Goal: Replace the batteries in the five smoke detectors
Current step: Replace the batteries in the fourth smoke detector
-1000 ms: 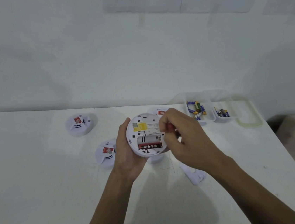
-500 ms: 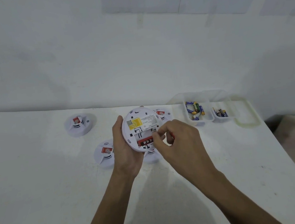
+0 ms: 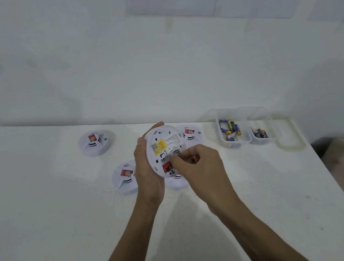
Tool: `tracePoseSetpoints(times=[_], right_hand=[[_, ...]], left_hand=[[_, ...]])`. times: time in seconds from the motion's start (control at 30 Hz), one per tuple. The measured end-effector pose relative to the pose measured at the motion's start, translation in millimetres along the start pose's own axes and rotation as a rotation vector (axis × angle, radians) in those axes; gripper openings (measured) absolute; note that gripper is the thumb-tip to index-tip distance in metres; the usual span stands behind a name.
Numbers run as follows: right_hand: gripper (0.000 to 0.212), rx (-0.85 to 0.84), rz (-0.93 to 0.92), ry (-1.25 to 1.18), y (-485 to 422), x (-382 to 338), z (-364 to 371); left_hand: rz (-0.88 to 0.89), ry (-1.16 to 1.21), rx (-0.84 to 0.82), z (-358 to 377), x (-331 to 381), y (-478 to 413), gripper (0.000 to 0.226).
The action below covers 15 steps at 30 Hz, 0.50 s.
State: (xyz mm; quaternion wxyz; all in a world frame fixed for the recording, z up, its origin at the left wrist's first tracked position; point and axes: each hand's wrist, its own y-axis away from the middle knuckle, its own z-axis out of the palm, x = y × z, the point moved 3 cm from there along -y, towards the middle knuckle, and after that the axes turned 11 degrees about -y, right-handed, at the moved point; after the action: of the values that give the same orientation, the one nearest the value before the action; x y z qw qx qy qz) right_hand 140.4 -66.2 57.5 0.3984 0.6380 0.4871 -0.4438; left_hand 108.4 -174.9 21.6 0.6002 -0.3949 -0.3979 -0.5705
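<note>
My left hand (image 3: pixel 148 171) grips a white round smoke detector (image 3: pixel 162 146) by its left rim, tilted, with its back and yellow label facing me. Its battery compartment is uncovered, and a red battery (image 3: pixel 166 166) lies inside. The fingertips of my right hand (image 3: pixel 198 166) pinch at the compartment, and a second red battery (image 3: pixel 194 159) is tucked in that hand. Three more detectors rest on the table: one at the far left (image 3: pixel 94 142), one near my left hand (image 3: pixel 125 176), one behind (image 3: pixel 189 133). Another detector (image 3: pixel 178 183) lies partly hidden under my hands.
On the white table (image 3: pixel 48 219), at the back right, stand two clear trays: one (image 3: pixel 225 143) holds several batteries, the smaller one (image 3: pixel 256 141) a few more. A clear lid (image 3: pixel 290 140) lies beside them. The wall is close behind. The table's right edge drops to the floor.
The held detector has risen and tilted to the left. My right hand moved from its right rim down onto the battery compartment. The white cover lying on the table is no longer in sight.
</note>
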Motion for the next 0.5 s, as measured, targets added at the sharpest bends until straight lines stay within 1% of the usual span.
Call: tracePoseSetpoints(times=[0.1,0.17,0.23,0.3,0.37,0.5], right_hand=[[0.022,0.010,0.019,-0.020,1,2,2],[0.024,0.011,0.022,-0.016,2,3,3],[0.024,0.011,0.022,-0.019,2,2,3],[0.023,0.020,0.013,-0.040,4,0,1],[0.022,0.025,-0.007,-0.061,6,-3,0],[0.023,0.044,-0.086,-0.009,11,-9,-2]], left_hand=[[0.048,-0.037,-0.019,0,1,1,0.055],[0.069,-0.062,-0.027,1,1,1,0.053],[0.064,-0.057,-0.028,0,1,2,0.049],[0.056,-0.042,-0.027,-1,-1,3,0.051],[0.046,-0.041,-0.033,0,-2,4,0.049],[0.006,-0.058,-0.017,5,-6,5,0.042]])
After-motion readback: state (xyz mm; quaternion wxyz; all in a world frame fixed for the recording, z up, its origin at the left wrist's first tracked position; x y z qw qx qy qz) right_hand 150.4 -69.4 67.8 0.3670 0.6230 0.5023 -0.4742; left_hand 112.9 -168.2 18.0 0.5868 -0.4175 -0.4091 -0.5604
